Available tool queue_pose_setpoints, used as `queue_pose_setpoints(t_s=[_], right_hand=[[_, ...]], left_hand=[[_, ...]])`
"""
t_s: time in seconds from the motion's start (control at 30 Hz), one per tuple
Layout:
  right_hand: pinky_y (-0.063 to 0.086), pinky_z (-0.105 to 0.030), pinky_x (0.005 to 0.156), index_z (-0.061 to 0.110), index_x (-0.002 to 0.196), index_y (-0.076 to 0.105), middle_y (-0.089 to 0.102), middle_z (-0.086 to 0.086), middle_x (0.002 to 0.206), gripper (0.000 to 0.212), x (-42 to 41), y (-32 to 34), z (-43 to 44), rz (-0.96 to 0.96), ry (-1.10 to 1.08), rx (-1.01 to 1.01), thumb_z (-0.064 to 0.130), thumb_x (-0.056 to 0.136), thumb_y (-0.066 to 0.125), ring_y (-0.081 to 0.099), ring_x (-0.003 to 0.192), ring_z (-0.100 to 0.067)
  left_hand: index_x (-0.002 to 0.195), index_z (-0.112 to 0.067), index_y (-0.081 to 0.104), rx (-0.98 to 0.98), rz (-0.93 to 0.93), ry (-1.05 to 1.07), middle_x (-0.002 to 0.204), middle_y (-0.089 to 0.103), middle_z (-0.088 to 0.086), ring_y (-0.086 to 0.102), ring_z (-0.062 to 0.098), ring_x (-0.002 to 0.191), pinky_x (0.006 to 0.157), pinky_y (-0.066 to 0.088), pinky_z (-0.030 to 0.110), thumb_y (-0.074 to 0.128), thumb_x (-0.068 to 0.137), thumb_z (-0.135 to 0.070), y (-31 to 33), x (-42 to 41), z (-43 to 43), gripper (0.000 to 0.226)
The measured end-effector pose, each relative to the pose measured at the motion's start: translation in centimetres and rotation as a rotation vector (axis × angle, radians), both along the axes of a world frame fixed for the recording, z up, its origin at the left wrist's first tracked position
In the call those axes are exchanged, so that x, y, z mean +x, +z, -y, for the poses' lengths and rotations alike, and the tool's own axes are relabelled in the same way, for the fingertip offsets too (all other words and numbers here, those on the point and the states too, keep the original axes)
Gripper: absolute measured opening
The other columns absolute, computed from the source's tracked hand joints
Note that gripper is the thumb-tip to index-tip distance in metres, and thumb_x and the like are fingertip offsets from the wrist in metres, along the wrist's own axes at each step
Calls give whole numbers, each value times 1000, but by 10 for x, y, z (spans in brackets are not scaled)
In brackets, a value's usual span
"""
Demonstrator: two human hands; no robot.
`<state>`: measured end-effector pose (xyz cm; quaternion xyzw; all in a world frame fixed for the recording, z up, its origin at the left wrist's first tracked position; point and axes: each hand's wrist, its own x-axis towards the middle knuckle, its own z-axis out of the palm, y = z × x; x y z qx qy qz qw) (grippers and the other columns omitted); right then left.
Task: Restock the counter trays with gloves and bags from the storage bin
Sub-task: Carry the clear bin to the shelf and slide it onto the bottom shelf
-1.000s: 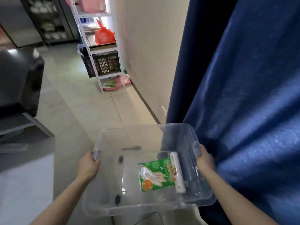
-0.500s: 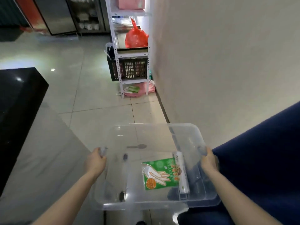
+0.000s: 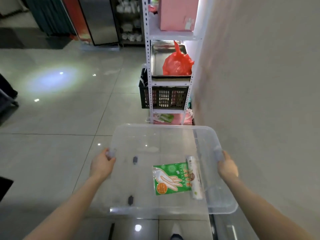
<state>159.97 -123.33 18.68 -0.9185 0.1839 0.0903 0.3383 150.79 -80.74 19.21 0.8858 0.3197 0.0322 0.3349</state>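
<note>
Two hands: left hand (image 3: 102, 166) and right hand (image 3: 227, 168) carried the clear storage bin (image 3: 164, 126) out ahead of the body, above the tiled floor (image 3: 60, 110).
Curtain: the blue curtain that had filled the right of the view a second before, and only its lower right corner half a second before, was gone; bare wall (image 3: 259, 84) stood there instead.
Shelf unit: the white shelf unit (image 3: 149, 66) with the red bag (image 3: 177, 64) and black crate (image 3: 164, 97) sat dead ahead and larger than before, so the carrier had likely turned and walked along the wall.
Bin contents: the green glove packet (image 3: 170, 179) lay flat on the bin's bottom toward the right, with the roll of bags (image 3: 194, 177) just beside it on its right edge. Neither had shifted inside the bin.
Task reading: bin judged in transit. No counter trays were in view, and restocking had not yet begun.
Left hand pose: fingers were curled round the left handle, back of the hand up, forearm reaching in from the lower left.
Right hand pose: fingers were wrapped over the right handle, forearm reaching in from the lower right.
Bin attitude: roughly level.
</note>
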Motion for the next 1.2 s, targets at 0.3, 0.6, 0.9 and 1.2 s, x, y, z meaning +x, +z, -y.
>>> queue_pose_setpoints(t_s=[0.3, 0.6, 0.9, 1.2], right_hand=[[45, -41, 83, 25, 131, 46, 61, -22, 120, 39, 235, 21, -136, 48, 252, -3, 14, 94, 41, 59, 106, -40], [44, -31, 74, 30, 127, 48, 63, -7, 99, 31, 422, -4, -337, 21, 407, 99, 28, 100, 33, 54, 82, -23], [51, -38, 67, 29, 130, 43, 59, -14, 99, 41, 607, -3, -515, 16, 486, 79, 13, 92, 35, 60, 80, -32], [43, -32, 59, 28, 134, 40, 60, -17, 103, 36, 803, -28, -662, -14, 517, 82, 24, 98, 38, 59, 82, -31]], left_hand=[[122, -14, 55, 2, 69, 271, 79, 64, 2, 60, 28, 78, 70, 43, 35, 59, 88, -38, 2, 133, -105, 42], [115, -12, 60, 14, 45, 389, 84, 69, 14, 65, 37, 84, 70, 44, 37, 63, 89, -32, -19, 275, -282, 33], [96, -17, 61, 76, 22, 441, 74, 66, 13, 62, 36, 76, 66, 42, 39, 59, 90, -38, 5, 427, -437, 22], [123, -9, 57, 138, -93, 453, 97, 69, 22, 63, 41, 91, 73, 44, 41, 63, 88, -29, 19, 607, -571, 41]])
